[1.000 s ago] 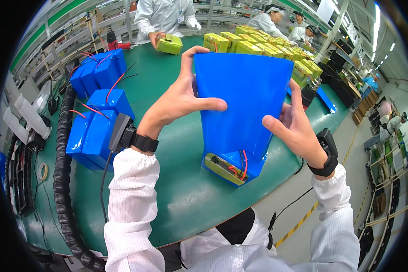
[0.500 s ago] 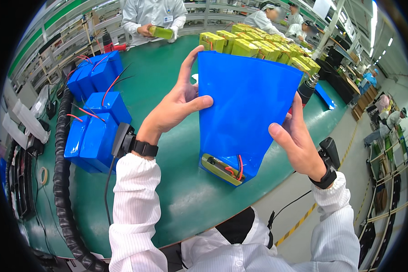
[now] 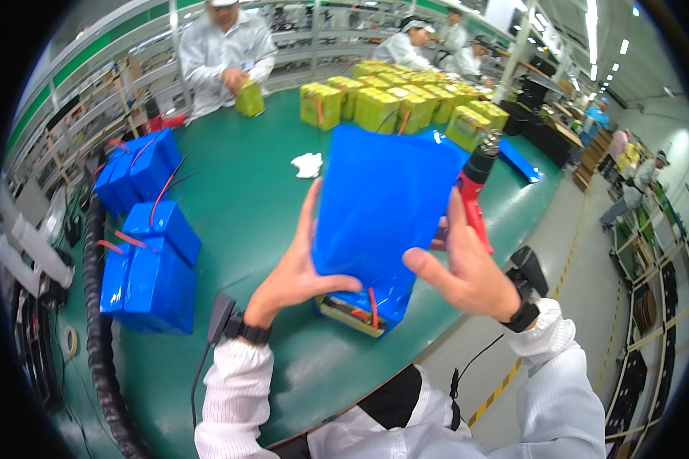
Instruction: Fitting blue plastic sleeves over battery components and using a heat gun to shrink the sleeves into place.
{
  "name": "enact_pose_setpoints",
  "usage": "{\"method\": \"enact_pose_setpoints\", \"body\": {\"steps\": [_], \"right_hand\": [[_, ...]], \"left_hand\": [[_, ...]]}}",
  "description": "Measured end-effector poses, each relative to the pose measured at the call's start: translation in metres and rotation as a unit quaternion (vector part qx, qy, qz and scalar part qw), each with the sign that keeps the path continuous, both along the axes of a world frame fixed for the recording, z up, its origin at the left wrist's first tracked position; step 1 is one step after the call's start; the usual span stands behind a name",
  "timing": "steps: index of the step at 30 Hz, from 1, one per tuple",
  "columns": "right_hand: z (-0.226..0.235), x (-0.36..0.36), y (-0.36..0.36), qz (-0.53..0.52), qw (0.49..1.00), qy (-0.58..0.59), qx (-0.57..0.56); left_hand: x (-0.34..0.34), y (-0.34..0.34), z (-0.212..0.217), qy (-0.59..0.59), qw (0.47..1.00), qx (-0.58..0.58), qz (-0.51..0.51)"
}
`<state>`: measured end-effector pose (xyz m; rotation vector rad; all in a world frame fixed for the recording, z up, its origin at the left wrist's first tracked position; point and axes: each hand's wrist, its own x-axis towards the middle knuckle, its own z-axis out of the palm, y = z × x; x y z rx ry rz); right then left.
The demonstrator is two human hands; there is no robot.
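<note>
A wide blue shrink-wrap sleeve (image 3: 390, 210) stands in front of me over the green table, held up between both hands. At its lower end the yellowish end of a battery pack (image 3: 351, 315) shows, with a red wire coming out. My left hand (image 3: 298, 268) grips the left edge, its thumb lying across the front near the pack's end. On the right edge my right hand (image 3: 471, 268) is closed, thumb in front and fingers behind. Just beyond that hand is a red and black heat gun (image 3: 478, 176), partly hidden by it.
Several blue-wrapped packs (image 3: 149, 268) stand at the left beside a black ribbed hose (image 3: 96, 283). Several yellow-green packs (image 3: 375, 109) are grouped at the far side. White crumpled material (image 3: 308, 164) lies mid-table. A co-worker (image 3: 226, 65) across the table handles a yellow-green pack (image 3: 249, 98).
The sleeve and pack have come lower and nearer, now less flared at the top. My left hand has slid down toward the pack's end. The co-worker's pack is now upright at the table.
</note>
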<state>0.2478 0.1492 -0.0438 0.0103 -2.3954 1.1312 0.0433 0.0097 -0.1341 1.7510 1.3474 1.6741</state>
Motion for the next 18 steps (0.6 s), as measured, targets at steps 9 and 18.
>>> {"method": "enact_pose_setpoints", "body": {"steps": [9, 18], "right_hand": [[-0.01, 0.001, 0.007, -0.052, 0.998, 0.027, -0.019], [-0.002, -0.012, 0.002, -0.086, 0.992, 0.034, 0.087]], "left_hand": [[0.002, -0.012, -0.021, -0.197, 0.976, -0.092, 0.015], [-0.004, -0.018, -0.047, -0.312, 0.949, -0.045, 0.011]]}}
